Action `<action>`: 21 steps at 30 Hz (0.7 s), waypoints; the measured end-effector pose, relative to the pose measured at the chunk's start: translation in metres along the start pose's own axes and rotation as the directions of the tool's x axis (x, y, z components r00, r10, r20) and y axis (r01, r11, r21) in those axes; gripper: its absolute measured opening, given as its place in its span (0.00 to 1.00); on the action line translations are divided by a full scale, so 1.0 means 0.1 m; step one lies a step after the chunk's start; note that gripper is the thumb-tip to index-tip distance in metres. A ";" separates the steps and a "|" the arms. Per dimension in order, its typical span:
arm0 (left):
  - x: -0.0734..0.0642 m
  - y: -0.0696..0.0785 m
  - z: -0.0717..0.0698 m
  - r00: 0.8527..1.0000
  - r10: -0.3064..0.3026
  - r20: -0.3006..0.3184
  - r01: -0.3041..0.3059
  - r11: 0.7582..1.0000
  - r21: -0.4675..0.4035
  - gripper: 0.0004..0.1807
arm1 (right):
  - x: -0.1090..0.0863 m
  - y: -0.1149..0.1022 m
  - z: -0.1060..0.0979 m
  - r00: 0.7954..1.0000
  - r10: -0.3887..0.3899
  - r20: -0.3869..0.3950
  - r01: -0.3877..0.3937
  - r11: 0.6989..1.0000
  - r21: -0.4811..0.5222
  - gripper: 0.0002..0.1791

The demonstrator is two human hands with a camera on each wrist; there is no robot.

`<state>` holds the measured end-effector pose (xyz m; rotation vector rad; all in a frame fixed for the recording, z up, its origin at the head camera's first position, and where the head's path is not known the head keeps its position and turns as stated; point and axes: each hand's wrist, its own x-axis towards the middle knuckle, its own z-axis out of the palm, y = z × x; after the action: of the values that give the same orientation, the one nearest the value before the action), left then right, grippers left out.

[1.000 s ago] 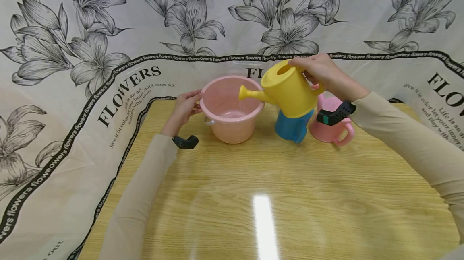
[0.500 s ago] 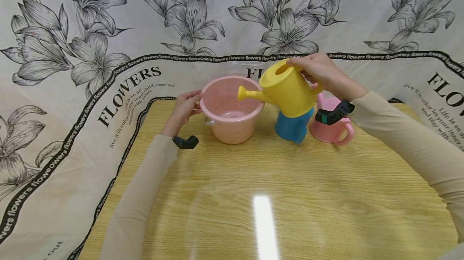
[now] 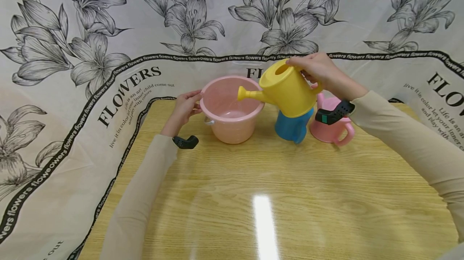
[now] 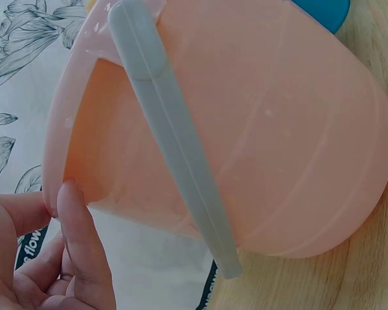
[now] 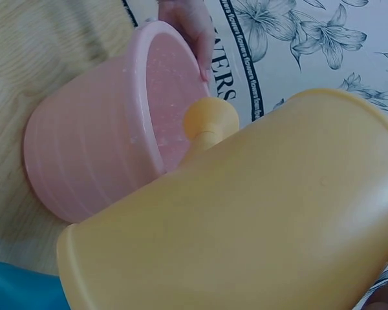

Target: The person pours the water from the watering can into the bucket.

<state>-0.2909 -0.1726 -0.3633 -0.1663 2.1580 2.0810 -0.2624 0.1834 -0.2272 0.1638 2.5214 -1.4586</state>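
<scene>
A pink bucket (image 3: 232, 131) stands upright near the back of the table. My left hand (image 3: 186, 109) pinches its rim at the left side, thumb and forefinger plain in the left wrist view, beside the grey-white handle (image 4: 174, 142). With my right hand (image 3: 320, 71) I grip a yellow watering can (image 3: 290, 91) by its rear handle. The can is held in the air, tilted to the left, and its spout (image 3: 250, 93) reaches over the bucket's right rim. In the right wrist view the can's body hides most of my right hand. Whether water leaves the spout, I cannot tell.
Partly behind the yellow can, a blue watering can (image 3: 290, 127) stands on the table. To its right is a pink watering can (image 3: 330, 129), partly covered by the wrist camera. A flower-printed cloth (image 3: 203, 14) hangs behind the wooden table (image 3: 217, 195).
The yellow watering can has shifted very slightly left with my right hand since a second ago. My left hand and the bucket have stayed where they were.
</scene>
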 end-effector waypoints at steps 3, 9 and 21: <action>-0.01 0.00 0.00 1.000 0.002 0.004 -0.002 1.000 -0.001 0.23 | 0.00 0.00 0.00 1.000 -0.003 0.006 0.003 1.000 -0.010 0.28; -0.01 0.00 0.00 1.000 0.000 0.003 0.000 1.000 -0.006 0.23 | -0.02 0.00 0.00 1.000 -0.012 0.015 0.012 1.000 -0.028 0.29; 0.01 0.00 0.00 1.000 -0.001 -0.004 0.001 1.000 -0.023 0.23 | -0.03 -0.03 0.00 1.000 -0.013 0.005 0.013 0.999 -0.046 0.28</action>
<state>-0.2917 -0.1728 -0.3635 -0.1740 2.1369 2.1071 -0.2600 0.1824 -0.2239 0.1367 2.5548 -1.4029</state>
